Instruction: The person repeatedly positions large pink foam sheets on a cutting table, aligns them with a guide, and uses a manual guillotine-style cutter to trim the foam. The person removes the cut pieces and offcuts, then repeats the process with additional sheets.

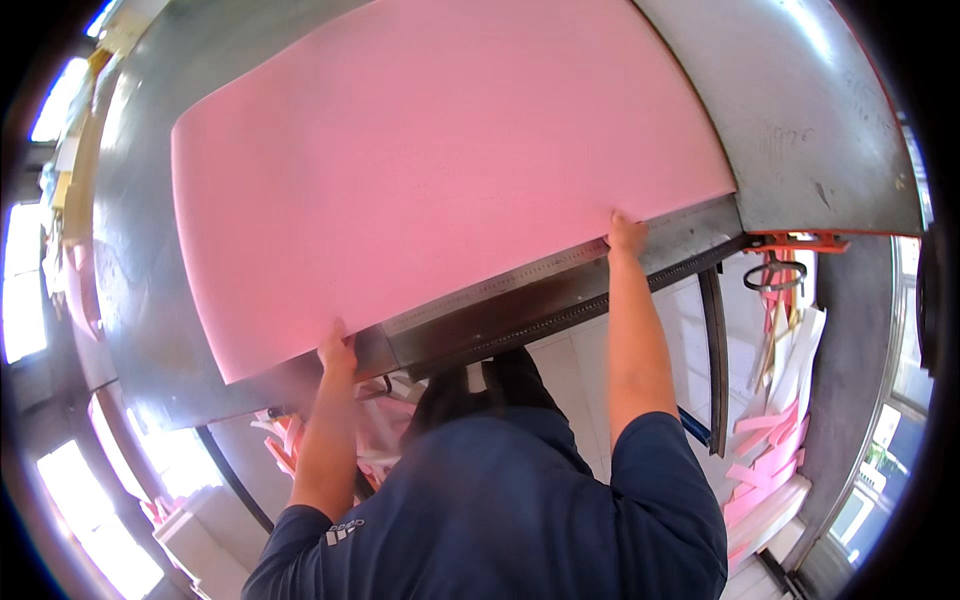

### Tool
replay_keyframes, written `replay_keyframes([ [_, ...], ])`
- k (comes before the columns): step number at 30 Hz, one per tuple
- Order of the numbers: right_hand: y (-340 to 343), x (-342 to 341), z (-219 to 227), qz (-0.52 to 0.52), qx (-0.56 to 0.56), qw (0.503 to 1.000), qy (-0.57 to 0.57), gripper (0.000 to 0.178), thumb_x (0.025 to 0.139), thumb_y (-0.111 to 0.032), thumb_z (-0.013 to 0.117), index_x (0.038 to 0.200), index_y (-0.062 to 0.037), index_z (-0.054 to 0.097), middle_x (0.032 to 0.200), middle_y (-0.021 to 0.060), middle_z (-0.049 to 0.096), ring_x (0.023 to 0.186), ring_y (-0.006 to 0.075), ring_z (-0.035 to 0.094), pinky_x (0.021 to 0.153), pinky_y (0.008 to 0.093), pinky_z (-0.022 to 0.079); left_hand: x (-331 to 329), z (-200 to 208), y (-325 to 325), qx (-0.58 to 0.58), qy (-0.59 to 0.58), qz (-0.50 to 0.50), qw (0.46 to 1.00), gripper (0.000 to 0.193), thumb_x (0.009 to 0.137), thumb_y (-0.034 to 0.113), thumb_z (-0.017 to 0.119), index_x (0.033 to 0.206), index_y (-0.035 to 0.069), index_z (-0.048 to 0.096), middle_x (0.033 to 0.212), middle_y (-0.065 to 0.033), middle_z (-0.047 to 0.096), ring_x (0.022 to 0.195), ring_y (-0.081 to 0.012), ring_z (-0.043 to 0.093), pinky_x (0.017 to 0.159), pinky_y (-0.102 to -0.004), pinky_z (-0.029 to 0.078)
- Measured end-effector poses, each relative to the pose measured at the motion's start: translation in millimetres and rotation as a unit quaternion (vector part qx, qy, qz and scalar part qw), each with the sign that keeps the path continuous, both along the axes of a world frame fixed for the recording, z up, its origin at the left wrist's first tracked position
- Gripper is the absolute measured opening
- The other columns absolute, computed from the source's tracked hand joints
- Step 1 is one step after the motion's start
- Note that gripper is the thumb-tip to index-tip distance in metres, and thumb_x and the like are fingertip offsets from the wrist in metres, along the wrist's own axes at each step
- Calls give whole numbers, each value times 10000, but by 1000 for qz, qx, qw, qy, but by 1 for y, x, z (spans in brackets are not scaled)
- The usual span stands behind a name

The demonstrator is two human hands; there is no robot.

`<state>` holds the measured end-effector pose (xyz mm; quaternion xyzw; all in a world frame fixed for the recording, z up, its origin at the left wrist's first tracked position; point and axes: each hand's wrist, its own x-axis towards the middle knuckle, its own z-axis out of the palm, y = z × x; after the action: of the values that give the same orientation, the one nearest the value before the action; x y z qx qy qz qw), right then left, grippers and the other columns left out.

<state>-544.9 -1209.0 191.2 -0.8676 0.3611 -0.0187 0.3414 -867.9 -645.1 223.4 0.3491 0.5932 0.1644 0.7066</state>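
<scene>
A large pink foam sheet point(440, 170) lies flat on a grey metal table point(800, 110), filling most of the view. My left hand point(337, 352) grips the sheet's near edge toward its left corner. My right hand point(627, 236) presses on the same near edge further right, fingers on the foam. Along the table's front runs a metal ruler strip point(500, 290), just below the sheet's edge. Both forearms reach up from my dark blue shirt.
Pink and white foam offcuts point(770, 460) pile on the floor at right, more pink scraps point(290, 440) at lower left. An orange bracket with a black ring point(775, 262) hangs under the table's right corner. Bright windows line the left side.
</scene>
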Motion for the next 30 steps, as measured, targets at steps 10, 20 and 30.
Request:
replay_keyframes([
  [10, 29, -14, 72, -22, -151, 985, -82, 697, 862, -578, 635, 1134, 63, 684, 1100, 283, 676, 1157, 421, 607, 1024, 485, 464, 7, 38, -71, 83, 157, -1, 984, 291, 920, 324, 739, 1010, 88, 594, 851, -18, 616, 760, -128, 590, 645, -345, 513],
  [20, 9, 62, 134, -107, 479, 851, -189, 430, 883, -255, 702, 1203, 14, 597, 991, 105, 679, 846, 267, 672, 701, 373, 589, 80, 160, -47, -48, -228, -11, 972, 415, 916, 287, 669, 1206, -4, 604, 1136, -145, 625, 1051, -290, 581, 900, -431, 509],
  [30, 85, 10, 283, 108, 678, 609, -397, 302, 982, -148, 585, 1223, 32, 611, 1226, 166, 657, 1094, 234, 666, 896, 343, 585, 94, 408, 125, 408, -366, 23, 836, 296, 787, 69, 727, 1066, -21, 687, 1012, -100, 696, 941, -198, 634, 853, -364, 494],
])
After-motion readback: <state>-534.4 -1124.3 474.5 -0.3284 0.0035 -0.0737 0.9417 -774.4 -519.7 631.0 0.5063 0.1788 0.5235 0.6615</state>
